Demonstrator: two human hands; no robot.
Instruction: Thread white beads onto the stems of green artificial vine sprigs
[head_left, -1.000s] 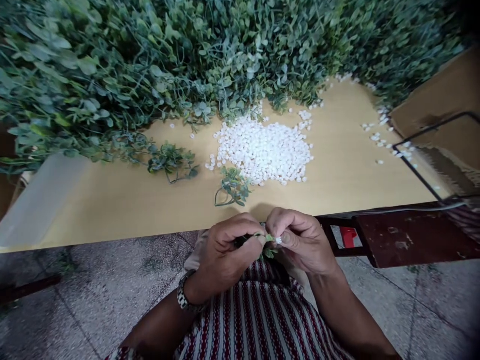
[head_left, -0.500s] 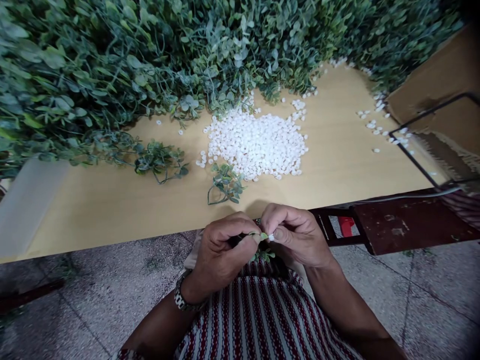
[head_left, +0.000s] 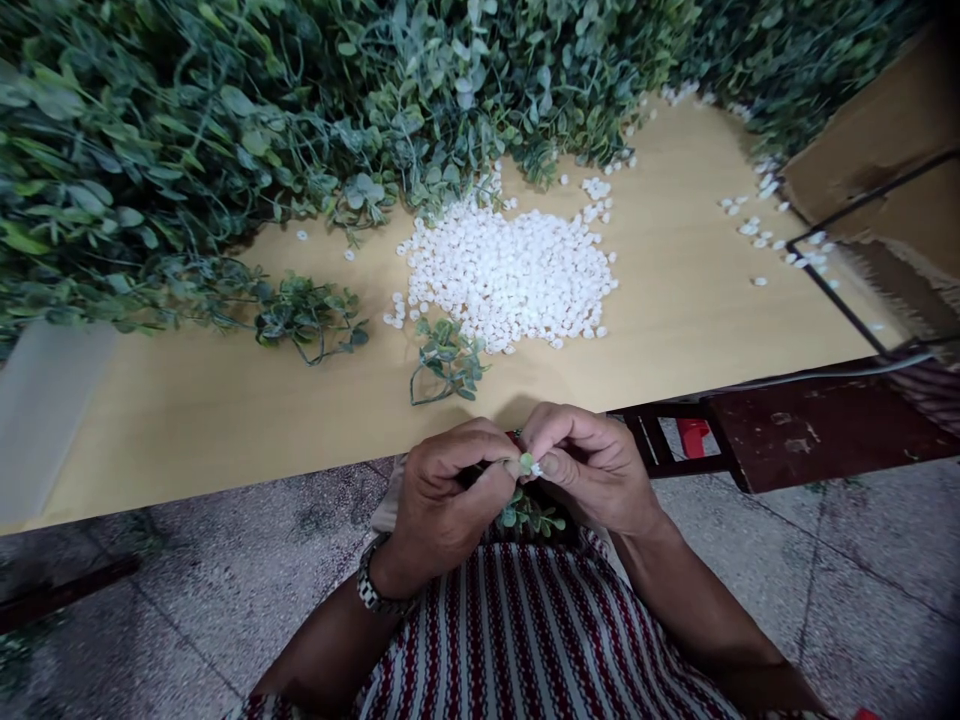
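My left hand [head_left: 457,490], with a metal watch at the wrist, pinches a small green sprig [head_left: 528,464] between thumb and forefinger. Opposite it, my right hand [head_left: 592,468] pinches a small white piece [head_left: 536,469] against the sprig's tip. More green leaves [head_left: 531,514] hang just below the fingers. Beyond my hands a loose leafy sprig [head_left: 450,360] lies on the tan table [head_left: 690,310], at the near edge of a heap of small white pieces [head_left: 517,275].
Dense green foliage [head_left: 300,110] lines the table's far side. Another sprig [head_left: 304,320] lies to the left. At the right are scattered white pieces, a black metal frame [head_left: 840,295], torn cardboard [head_left: 892,140] and a dark red bench [head_left: 825,430]. Translucent plastic [head_left: 56,410] covers the left end.
The fingertips of both hands have come slightly closer together around the sprig's tip and the white piece. The whole view has shifted a little.
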